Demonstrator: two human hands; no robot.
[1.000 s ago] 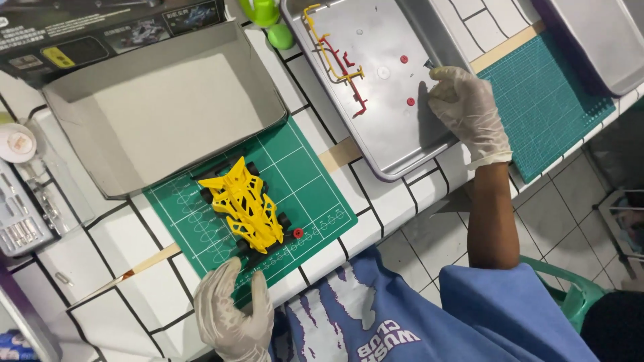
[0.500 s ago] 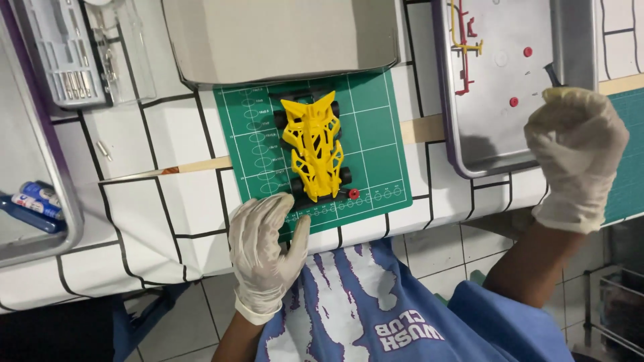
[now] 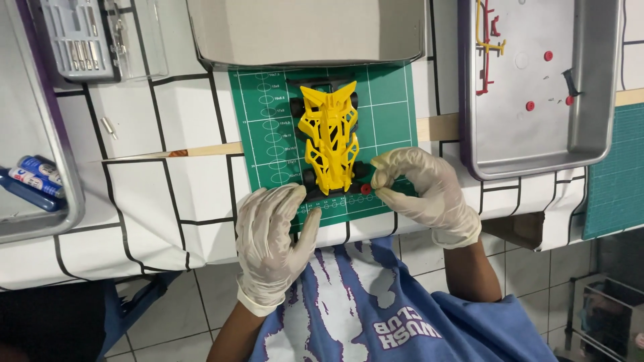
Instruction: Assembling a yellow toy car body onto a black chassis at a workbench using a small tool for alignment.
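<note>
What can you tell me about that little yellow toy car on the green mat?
The yellow toy car is a small model racer with a glossy, open-work plastic body shell over a black chassis with black wheels. It lies flat on the green cutting mat, lengthwise, one end toward the person. The right hand, gloved, pinches at a small red part by its near corner; the gloved left hand rests at the mat's near edge, fingertips close to the car.

Clear plastic tool case point(image 3: 100, 37) at upper left; blue labelled batteries point(image 3: 33, 175) at left edge
</note>
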